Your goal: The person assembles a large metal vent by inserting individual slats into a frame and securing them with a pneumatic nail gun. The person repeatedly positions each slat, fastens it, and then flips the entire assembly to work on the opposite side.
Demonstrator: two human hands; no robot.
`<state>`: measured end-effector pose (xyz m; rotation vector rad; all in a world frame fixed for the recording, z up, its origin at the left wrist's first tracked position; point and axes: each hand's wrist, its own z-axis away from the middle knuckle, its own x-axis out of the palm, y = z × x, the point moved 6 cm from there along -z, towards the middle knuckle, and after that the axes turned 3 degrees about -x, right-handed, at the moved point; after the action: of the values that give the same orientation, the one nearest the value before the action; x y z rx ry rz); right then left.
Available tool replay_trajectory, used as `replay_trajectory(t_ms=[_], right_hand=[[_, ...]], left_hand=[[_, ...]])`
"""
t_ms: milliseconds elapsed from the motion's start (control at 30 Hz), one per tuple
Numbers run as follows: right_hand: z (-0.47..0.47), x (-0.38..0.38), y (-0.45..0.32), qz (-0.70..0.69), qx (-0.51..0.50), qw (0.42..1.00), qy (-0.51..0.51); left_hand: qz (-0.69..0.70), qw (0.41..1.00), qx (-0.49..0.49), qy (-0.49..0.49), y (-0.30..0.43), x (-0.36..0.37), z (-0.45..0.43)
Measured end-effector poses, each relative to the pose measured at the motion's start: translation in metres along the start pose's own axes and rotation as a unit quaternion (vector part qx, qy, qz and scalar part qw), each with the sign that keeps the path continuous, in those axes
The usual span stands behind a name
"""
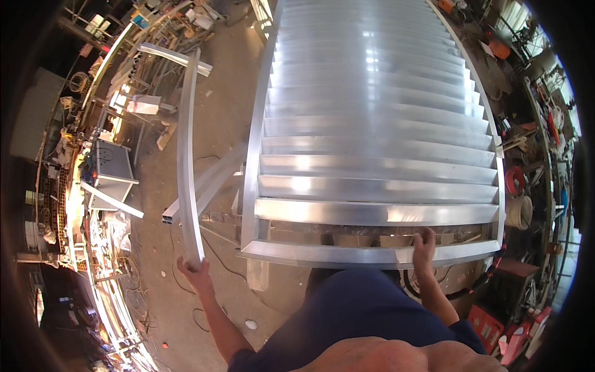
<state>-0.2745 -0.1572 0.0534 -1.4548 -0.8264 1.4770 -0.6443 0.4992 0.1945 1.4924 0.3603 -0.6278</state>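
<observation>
My left hand [197, 276] grips the near end of a long aluminium profile [186, 139], which runs away from me left of the louvred panel. Before me lies a large aluminium louvre frame [253, 176] with many angled slats [372, 211] across it. My right hand [424, 249] is over the frame's near rail [325, 254], its fingers reaching towards the gap before the nearest slat. The hand is slightly blurred, and whether it grips the rail is hard to see. Through that gap shows a dark support bar [353, 230].
More metal bars [214, 181] stick out left of the frame at an angle. A grey cabinet [111, 162] and piles of scrap stand at the left. Cables [223, 260] trail over the floor. A red machine [484, 325] and a wire spool [519, 212] are at the right.
</observation>
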Motion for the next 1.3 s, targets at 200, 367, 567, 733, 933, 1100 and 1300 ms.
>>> replay_trajectory(t_ms=[200,367,567,733,933,1100,1300], right_hand=[[-0.014,0.068,-0.141,-0.120,0.031,0.941,-0.313],[-0.032,0.019,-0.302,-0.411,-0.098,0.792,-0.440],[-0.092,-0.120,-0.323,-0.654,-0.082,0.705,-0.261],[-0.133,-0.215,-0.215,-0.534,-0.046,0.842,0.065],[-0.113,-0.309,-0.076,0.153,-0.175,0.944,0.233],[-0.081,-0.252,0.035,-0.514,0.141,0.824,0.190],[-0.042,-0.194,0.046,-0.581,0.270,0.746,0.181]], left_hand=[[0.080,0.992,0.100,-0.007,0.044,0.017,0.173],[0.101,0.963,0.207,-0.142,0.096,0.063,0.266],[-0.068,0.904,0.373,-0.195,0.127,0.109,0.318],[-0.228,0.849,0.455,-0.140,0.138,0.150,0.291],[-0.190,0.799,0.501,-0.272,0.134,0.221,0.266],[-0.160,0.708,0.540,-0.426,0.135,0.299,0.313],[-0.234,0.702,0.510,-0.439,0.117,0.317,0.269]])
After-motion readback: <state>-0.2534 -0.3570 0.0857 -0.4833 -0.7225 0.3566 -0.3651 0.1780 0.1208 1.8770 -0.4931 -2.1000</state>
